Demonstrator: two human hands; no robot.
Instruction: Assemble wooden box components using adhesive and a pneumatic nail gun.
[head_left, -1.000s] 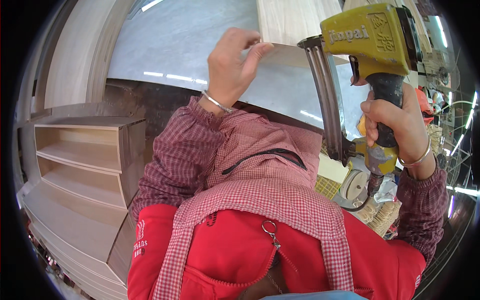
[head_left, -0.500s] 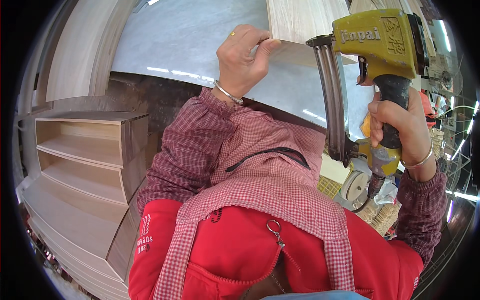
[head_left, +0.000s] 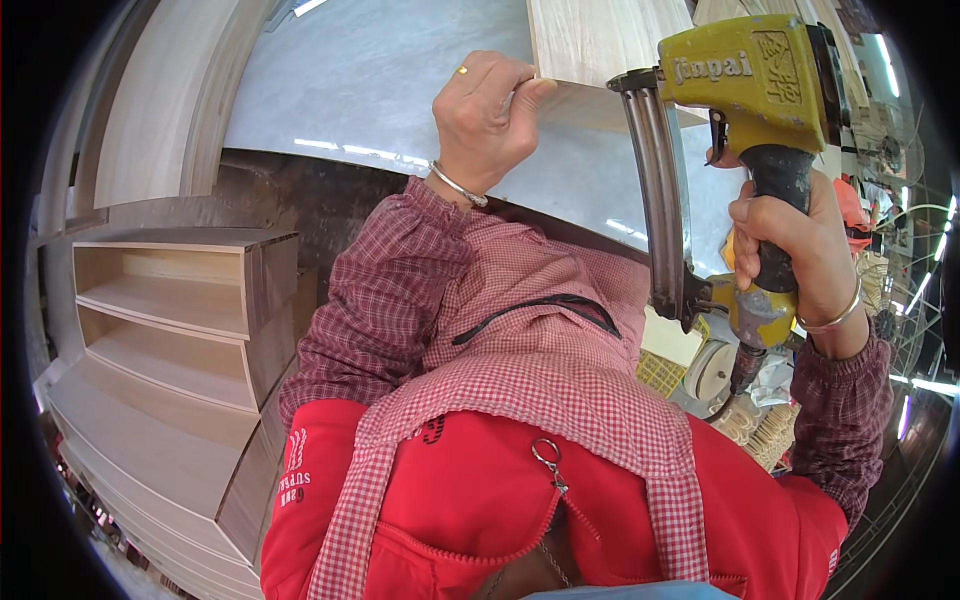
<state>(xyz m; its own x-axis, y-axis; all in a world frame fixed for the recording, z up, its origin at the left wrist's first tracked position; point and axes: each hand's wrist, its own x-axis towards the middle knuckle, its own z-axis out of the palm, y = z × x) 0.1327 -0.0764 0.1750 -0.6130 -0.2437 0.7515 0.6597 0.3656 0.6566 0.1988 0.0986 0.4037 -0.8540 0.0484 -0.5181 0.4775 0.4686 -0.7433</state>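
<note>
A pneumatic nail gun (head_left: 745, 80) with a yellow-green body and a black grip is in my right hand (head_left: 805, 240). Its long metal magazine (head_left: 660, 190) points down toward me. The gun's nose is at the near side of a pale wooden piece (head_left: 600, 45); whether it touches the wood I cannot tell. At that piece's near left corner, my left hand (head_left: 487, 125) is closed, thumb and curled fingers pinching the corner. Beneath lies a smooth grey-blue worktable (head_left: 370, 75).
To the left, open-fronted wooden boxes (head_left: 170, 270) are stacked below the table's level. Tall wooden panels (head_left: 150, 100) stand at the far left. On the right, below the gun, are a round pale disc (head_left: 710, 370) and coiled nails (head_left: 765, 430). An air hose fitting (head_left: 748, 365) hangs from the gun.
The nail gun and my right hand have shifted slightly left, and the wooden piece has too. My left hand stays closed at its corner.
</note>
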